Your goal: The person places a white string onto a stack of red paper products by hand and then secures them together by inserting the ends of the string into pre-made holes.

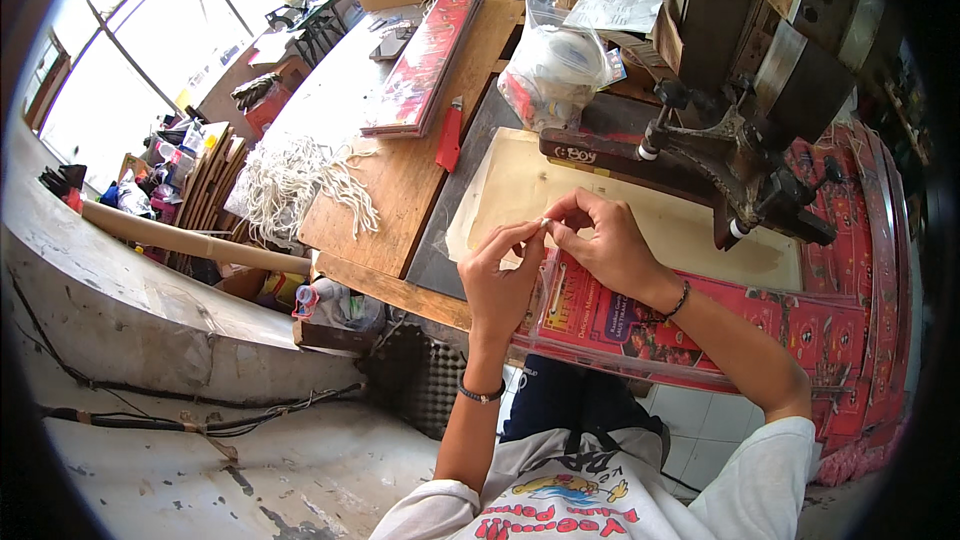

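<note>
My left hand (500,275) and my right hand (612,248) meet fingertip to fingertip above the near edge of the work surface. Both are pinched on a tiny whitish bit (545,223), too small to name. Below my right hand and forearm lies a glossy red printed plastic sheet (600,312), with clear film along its left end. Just beyond my hands a cream-coloured board (515,180) rests under the dark arm of a machine (740,155). A red-handled cutter (450,135) lies on the wooden table (400,205) farther off to the left.
White cords (300,185) hang over the table's left edge. A stack of red printed sheets (425,65) lies behind them. A clear bag (555,70) stands near the machine. More red printed sheets (840,340) cover the right side. A cardboard tube (190,238) lies at left.
</note>
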Demonstrator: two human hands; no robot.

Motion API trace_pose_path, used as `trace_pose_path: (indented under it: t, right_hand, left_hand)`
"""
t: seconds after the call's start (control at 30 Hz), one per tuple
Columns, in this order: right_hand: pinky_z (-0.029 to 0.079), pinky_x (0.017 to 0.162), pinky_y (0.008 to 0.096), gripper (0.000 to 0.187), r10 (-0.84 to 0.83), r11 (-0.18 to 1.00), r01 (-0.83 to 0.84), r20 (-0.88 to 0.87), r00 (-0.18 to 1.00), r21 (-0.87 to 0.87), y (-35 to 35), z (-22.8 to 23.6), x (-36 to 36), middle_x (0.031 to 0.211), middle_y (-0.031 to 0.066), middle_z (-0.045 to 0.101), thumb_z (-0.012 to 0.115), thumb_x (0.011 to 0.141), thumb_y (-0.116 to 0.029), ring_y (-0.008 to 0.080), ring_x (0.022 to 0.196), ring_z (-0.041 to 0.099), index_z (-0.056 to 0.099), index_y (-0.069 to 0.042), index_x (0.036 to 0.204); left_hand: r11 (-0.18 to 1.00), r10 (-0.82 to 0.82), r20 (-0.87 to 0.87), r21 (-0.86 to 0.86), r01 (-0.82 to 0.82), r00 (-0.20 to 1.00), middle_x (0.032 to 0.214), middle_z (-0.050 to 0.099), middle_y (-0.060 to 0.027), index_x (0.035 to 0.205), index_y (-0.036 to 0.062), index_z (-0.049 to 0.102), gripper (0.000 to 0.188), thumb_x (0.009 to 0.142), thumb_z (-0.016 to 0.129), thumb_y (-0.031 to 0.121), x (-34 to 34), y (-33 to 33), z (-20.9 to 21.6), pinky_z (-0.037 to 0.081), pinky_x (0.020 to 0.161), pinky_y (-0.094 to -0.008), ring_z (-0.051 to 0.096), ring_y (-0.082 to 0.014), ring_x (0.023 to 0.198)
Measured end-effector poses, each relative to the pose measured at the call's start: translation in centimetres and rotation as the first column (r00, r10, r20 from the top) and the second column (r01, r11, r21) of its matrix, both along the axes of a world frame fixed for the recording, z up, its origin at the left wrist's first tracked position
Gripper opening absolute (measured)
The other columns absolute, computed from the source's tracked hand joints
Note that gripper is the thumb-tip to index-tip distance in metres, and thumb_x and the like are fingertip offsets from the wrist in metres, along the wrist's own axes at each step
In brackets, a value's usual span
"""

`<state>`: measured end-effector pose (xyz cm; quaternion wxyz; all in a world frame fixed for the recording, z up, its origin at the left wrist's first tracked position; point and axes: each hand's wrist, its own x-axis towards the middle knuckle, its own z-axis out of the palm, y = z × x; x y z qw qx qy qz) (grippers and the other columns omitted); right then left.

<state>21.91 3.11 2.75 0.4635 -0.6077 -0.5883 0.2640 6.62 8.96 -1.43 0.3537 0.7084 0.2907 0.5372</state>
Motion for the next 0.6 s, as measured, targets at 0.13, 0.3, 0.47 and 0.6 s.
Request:
trace_pose_path:
  t: [0.13, 0.3, 0.47, 0.6]
  right_hand:
    - [0.054, 0.068, 0.0322, 0.013, -0.02, 0.986, 0.02, -0.008, 1.0, 0.163, 0.27, -0.72, -0.09, 0.08, 0.0111, 0.069, 0.066, 0.091, -0.01, 0.0171, 0.072, 0.068, 0.063, 0.001, 0.096]
    - [0.054, 0.068, 0.033, 0.011, 0.007, 0.98, -0.024, 0.085, 0.996, 0.197, 0.12, -0.6, -0.13, 0.081, 0.0114, 0.068, 0.067, 0.09, -0.009, 0.0189, 0.073, 0.069, 0.062, 0.0, 0.095]
    - [0.055, 0.069, 0.033, 0.009, 0.089, 0.967, -0.103, 0.068, 0.994, 0.234, 0.06, 0.1, -0.33, 0.082, 0.0119, 0.069, 0.066, 0.09, -0.006, 0.021, 0.074, 0.07, 0.063, -0.002, 0.097]
    - [0.056, 0.071, 0.0333, 0.008, 0.12, 0.957, -0.133, 0.066, 0.991, 0.258, 0.36, -0.3, -0.1, 0.085, 0.0129, 0.071, 0.066, 0.09, -0.004, 0.0236, 0.077, 0.071, 0.064, -0.003, 0.097]
  left_hand:
    - [0.994, -0.103, 0.101, -0.024, 0.106, 0.989, 0.087, 0.074, -0.0101, 0.096, -0.0011, 0.074, 0.014, 0.082, 0.073, -0.003, 0.4, 0.16, -0.23, 0.052, 0.067, -0.0251, 0.066, -0.0123, 0.072]
    - [0.968, -0.132, 0.142, -0.197, 0.158, 0.981, 0.09, 0.073, -0.0094, 0.099, -0.0032, 0.073, 0.013, 0.087, 0.072, 0.002, 0.04, 0.43, -0.97, 0.053, 0.071, -0.0256, 0.066, -0.0114, 0.077]
    - [0.921, -0.147, 0.178, -0.334, 0.2, 0.973, 0.096, 0.071, -0.0067, 0.109, -0.0047, 0.07, 0.022, 0.094, 0.07, 0.01, -0.18, 0.51, -0.23, 0.052, 0.076, -0.0244, 0.065, -0.0097, 0.085]
    - [0.829, -0.294, 0.266, -0.407, 0.384, 0.918, 0.1, 0.071, -0.006, 0.117, -0.0042, 0.068, 0.027, 0.097, 0.067, 0.013, -0.31, 0.67, -0.75, 0.052, 0.077, -0.0228, 0.064, -0.0079, 0.089]
